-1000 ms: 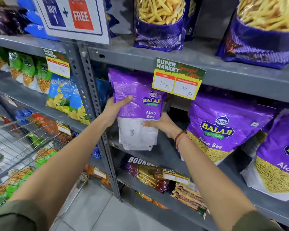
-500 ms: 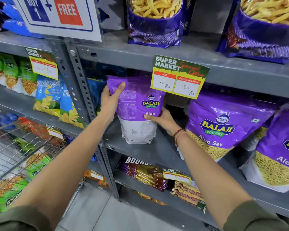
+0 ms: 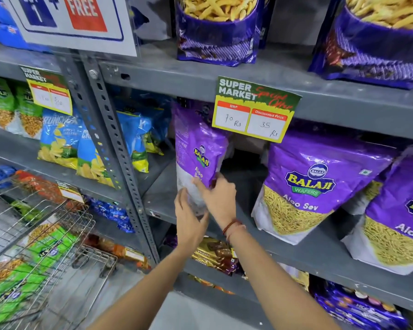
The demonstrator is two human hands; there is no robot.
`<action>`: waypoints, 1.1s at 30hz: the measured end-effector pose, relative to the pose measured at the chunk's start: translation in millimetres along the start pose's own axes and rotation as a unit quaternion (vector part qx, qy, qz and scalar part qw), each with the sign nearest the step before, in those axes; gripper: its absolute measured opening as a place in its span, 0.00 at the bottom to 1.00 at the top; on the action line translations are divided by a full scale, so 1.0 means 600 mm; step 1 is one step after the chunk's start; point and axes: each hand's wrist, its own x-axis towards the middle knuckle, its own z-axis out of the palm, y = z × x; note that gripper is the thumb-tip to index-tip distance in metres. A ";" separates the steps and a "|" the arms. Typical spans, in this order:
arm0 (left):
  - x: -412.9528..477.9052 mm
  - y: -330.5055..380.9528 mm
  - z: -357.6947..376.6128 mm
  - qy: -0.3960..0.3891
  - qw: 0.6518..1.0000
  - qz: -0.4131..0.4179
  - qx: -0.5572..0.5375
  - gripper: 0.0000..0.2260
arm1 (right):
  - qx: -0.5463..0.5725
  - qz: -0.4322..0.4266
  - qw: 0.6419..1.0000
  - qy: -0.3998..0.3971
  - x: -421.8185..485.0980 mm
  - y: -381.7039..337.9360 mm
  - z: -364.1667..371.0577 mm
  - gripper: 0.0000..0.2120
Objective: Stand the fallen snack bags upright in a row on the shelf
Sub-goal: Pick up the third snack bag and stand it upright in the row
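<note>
A purple Balaji Aloo Sev bag (image 3: pixel 199 148) stands upright at the left end of the grey middle shelf (image 3: pixel 303 252), turned partly edge-on under the price tag. My right hand (image 3: pixel 218 198) pinches its lower right edge. Just below and to the left, my left hand (image 3: pixel 189 221) has its fingers apart by the bag's white bottom, holding nothing. Right of it, a second purple bag (image 3: pixel 316 186) leans back upright. A third bag (image 3: pixel 401 210) stands at the right border.
A green and yellow price tag (image 3: pixel 255 110) hangs from the shelf above, over the bag's top. A perforated steel post (image 3: pixel 115 144) stands on the left, with blue chip bags (image 3: pixel 135 139) behind it. A wire cart (image 3: pixel 45 246) is at the lower left.
The bag has gone from facing me in both hands to standing turned on the shelf. My left hand has come off its top corner and dropped low. My right hand stays on it.
</note>
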 end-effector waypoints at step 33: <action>0.209 -0.083 -0.105 -0.213 0.972 -0.079 -0.052 0.39 | 0.073 0.072 0.989 -0.106 0.057 0.112 0.042 0.32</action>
